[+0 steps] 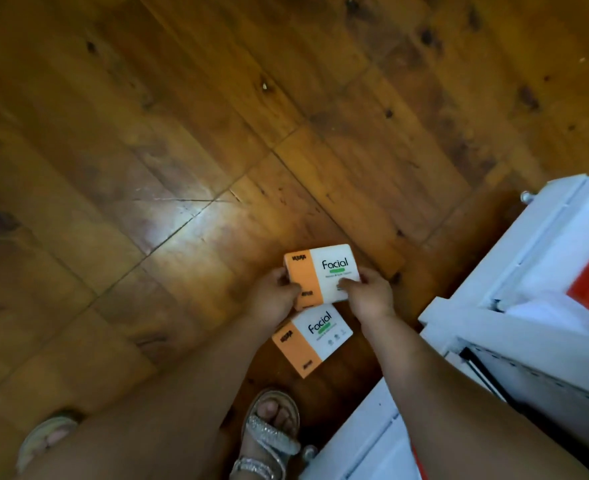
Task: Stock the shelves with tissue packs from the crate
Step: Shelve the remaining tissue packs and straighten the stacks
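An orange-and-white tissue pack (324,270) marked "Facial" is held low over the wooden floor between both my hands. My left hand (275,295) grips its orange left end, and my right hand (367,294) grips its white right end with the fingers on top. A second, identical tissue pack (312,341) lies flat on the floor just below the first, between my forearms. No crate is in view.
A white metal shelf unit (514,327) stands at the right with white and red packs on it; a lower white shelf (365,445) juts out at bottom right. My sandalled feet (269,434) stand on the brown plank floor (182,133), which spreads wide to the left and ahead.
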Motion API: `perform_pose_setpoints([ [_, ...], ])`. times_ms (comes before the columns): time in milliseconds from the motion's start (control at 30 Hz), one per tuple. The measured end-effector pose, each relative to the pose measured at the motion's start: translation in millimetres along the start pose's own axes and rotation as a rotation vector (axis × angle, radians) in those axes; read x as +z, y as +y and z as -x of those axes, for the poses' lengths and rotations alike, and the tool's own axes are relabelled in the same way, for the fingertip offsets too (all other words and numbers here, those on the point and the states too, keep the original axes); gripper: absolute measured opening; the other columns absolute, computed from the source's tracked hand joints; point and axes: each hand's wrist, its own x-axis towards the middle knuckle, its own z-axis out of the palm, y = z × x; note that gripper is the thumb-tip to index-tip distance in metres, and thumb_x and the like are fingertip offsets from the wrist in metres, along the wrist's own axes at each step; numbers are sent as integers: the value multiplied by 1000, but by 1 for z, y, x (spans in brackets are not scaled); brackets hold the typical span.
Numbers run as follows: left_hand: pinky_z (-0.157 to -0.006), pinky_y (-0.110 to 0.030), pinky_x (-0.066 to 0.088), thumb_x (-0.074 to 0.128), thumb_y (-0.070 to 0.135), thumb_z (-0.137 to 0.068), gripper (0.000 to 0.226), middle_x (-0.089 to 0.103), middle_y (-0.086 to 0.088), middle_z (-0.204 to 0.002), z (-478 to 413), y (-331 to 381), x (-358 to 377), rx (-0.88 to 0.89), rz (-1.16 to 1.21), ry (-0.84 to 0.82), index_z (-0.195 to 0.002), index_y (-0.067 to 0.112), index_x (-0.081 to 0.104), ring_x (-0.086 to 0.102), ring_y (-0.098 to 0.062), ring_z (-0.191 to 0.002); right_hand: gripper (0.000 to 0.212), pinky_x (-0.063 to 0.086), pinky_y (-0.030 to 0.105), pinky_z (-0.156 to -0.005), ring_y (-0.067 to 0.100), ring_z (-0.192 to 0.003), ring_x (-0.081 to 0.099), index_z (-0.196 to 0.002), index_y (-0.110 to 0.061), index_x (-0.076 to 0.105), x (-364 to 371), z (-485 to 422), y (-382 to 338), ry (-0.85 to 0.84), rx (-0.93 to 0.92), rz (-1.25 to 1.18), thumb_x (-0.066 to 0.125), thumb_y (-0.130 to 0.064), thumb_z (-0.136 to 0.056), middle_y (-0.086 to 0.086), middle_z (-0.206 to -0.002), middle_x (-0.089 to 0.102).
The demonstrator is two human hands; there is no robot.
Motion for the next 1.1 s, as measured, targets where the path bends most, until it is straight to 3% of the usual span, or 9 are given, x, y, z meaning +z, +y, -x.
perform_pose_setpoints([
  [133, -65, -18, 44, 47, -1, -91, 36, 60, -10, -116, 45, 14, -22, 68, 29, 16, -125, 6, 52, 56, -19, -99, 15, 54, 36, -70, 21, -76, 65, -96, -17, 62, -8, 40, -15, -17, 3, -53, 60, -8, -84, 3, -93, 68],
  [300, -93, -40, 49, 51, -2, -88, 40, 62, -10, -115, 133, 42, -67, 106, 95, 99, -126, 9, 52, 61, -29, -106, 23, 52, 34, -67, 27, -88, 67, -104, -14, 63, -20, 130, -62, -38, -55, -108, 63, -8, -82, 6, -101, 70],
  [367, -96, -45, 49, 50, -1, -87, 40, 63, -9, -112, 180, 57, -86, 130, 123, 126, -125, 10, 53, 62, -29, -104, 23, 55, 37, -75, 25, -93, 67, -104, -16, 61, -30, 176, -83, -55, -68, -106, 64, -9, -82, 5, -104, 70],
  [467, -90, -32, 49, 48, -1, -88, 36, 63, -3, -106, 260, 87, -109, 203, 73, 147, -117, 19, 56, 62, -21, -99, 28, 55, 38, -77, 23, -95, 65, -108, -17, 59, -53, 250, -115, -54, -90, -133, 64, -11, -82, 4, -108, 68],
  [633, -93, -44, 51, 50, 7, -89, 33, 65, 1, -110, 397, 124, -143, 340, 23, 169, -118, 21, 58, 63, -20, -102, 32, 52, 27, -70, 16, -97, 62, -116, -18, 56, -104, 387, -162, -37, -153, -240, 64, -14, -86, 0, -112, 66],
  [733, -93, -41, 52, 52, 11, -92, 33, 63, 3, -112, 489, 144, -151, 436, -32, 181, -123, 22, 56, 61, -15, -105, 31, 44, 18, -58, 15, -96, 61, -114, -17, 55, -142, 471, -178, -1, -216, -305, 64, -14, -85, 2, -113, 65],
  [867, -90, -38, 54, 54, 18, -93, 31, 61, 4, -114, 591, 165, -154, 559, -84, 149, -123, 24, 53, 60, -13, -105, 27, 46, 17, -61, 15, -98, 62, -109, -20, 54, -187, 564, -190, 53, -290, -367, 65, -14, -85, 4, -116, 65],
  [1033, -63, -15, 51, 58, 21, -90, 25, 57, 11, -100, 673, 191, -146, 775, -140, 154, -114, 26, 53, 60, -3, -84, 27, 40, 11, -55, 5, -88, 56, -111, -19, 52, -240, 643, -200, 133, -421, -419, 63, -18, -87, 0, -110, 61],
  [1100, -60, -14, 50, 58, 21, -90, 24, 55, 10, -101, 697, 197, -140, 837, -128, 166, -113, 25, 54, 59, -2, -82, 28, 40, 10, -54, 2, -84, 55, -112, -20, 51, -255, 664, -200, 151, -468, -426, 64, -20, -87, -1, -110, 61],
])
